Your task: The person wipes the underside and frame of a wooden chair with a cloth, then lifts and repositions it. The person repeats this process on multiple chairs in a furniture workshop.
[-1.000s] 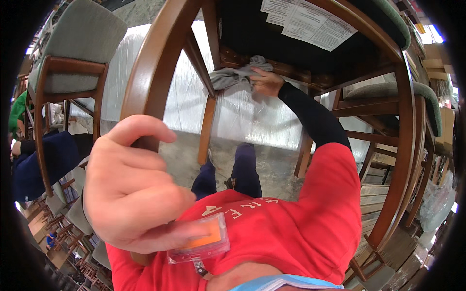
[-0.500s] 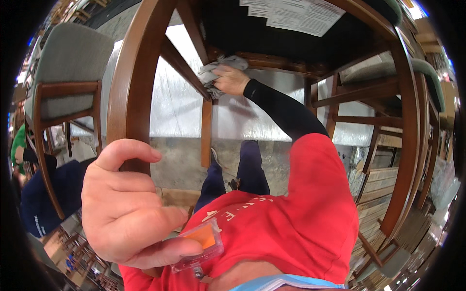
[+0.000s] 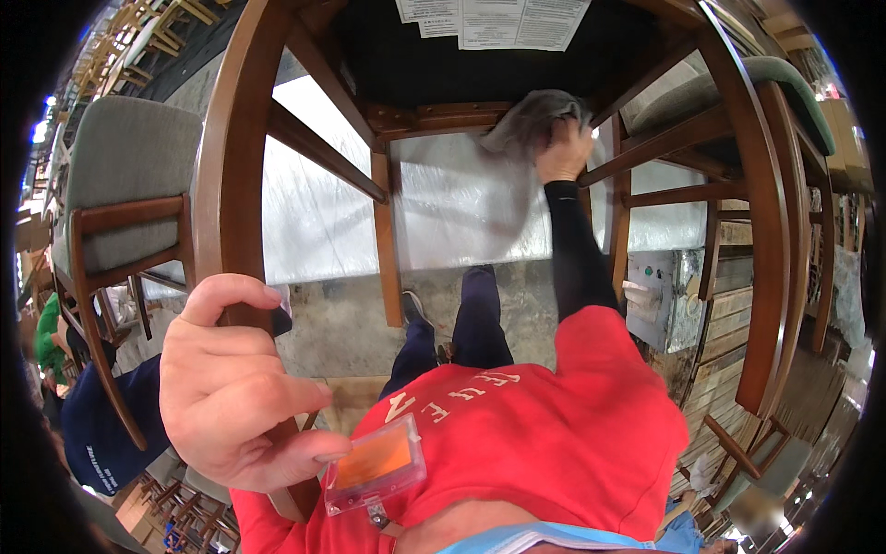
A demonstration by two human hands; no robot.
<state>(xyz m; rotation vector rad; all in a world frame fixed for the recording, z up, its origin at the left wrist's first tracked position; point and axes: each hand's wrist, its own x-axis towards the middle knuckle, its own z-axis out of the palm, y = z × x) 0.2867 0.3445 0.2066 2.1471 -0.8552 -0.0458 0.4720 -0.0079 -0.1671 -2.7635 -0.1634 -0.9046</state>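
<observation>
A brown wooden chair (image 3: 221, 175) is tipped over in front of me, its black underside (image 3: 480, 78) facing me. White printed labels (image 3: 521, 23) are fixed to that underside. My left hand (image 3: 235, 392) is curled around the nearest left chair leg, index finger and thumb bent; part of the leg is hidden behind it. My right hand (image 3: 565, 150) reaches between the legs, closed on a grey cloth (image 3: 531, 120). The cloth, partly blurred, lies against the right part of the wooden seat rail (image 3: 434, 120), near the far right leg.
Grey upholstered chairs stand at left (image 3: 134, 166) and right (image 3: 775, 83). Silvery sheeting (image 3: 323, 222) lies beyond the chair's frame. A grey control box (image 3: 660, 295) sits at right beside stacked wood (image 3: 720, 342). Another person's dark blue clothing (image 3: 120, 425) shows at left.
My right hand has moved right along the seat rail with the cloth, from the left corner to the right side. My left hand keeps its place on the leg. The view has shifted slightly.
</observation>
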